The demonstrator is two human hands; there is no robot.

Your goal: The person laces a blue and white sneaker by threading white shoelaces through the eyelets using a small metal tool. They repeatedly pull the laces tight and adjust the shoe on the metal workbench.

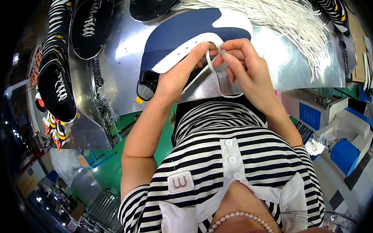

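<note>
A navy and white shoe upper [167, 37] is held just above the metal table, its white eyelet strip [180, 53] facing me. My left hand [179, 73] grips the edge of this strip, thumb on top and fingers underneath. A thin white shoelace [215, 76] runs by the strip's right end and hangs in a loop between my hands. My right hand [248, 69] is closed, thumb and forefinger pinching the shoelace close to the eyelets. The exact spot where the lace meets the eyelets is partly hidden by my fingers.
A large heap of white laces [273, 19] covers the back right of the metal table [283, 68]. Dark laced uppers [91, 29] lie at the left, with stacked uppers [57, 51] beyond them. A blue and grey machine [339, 144] stands at the right.
</note>
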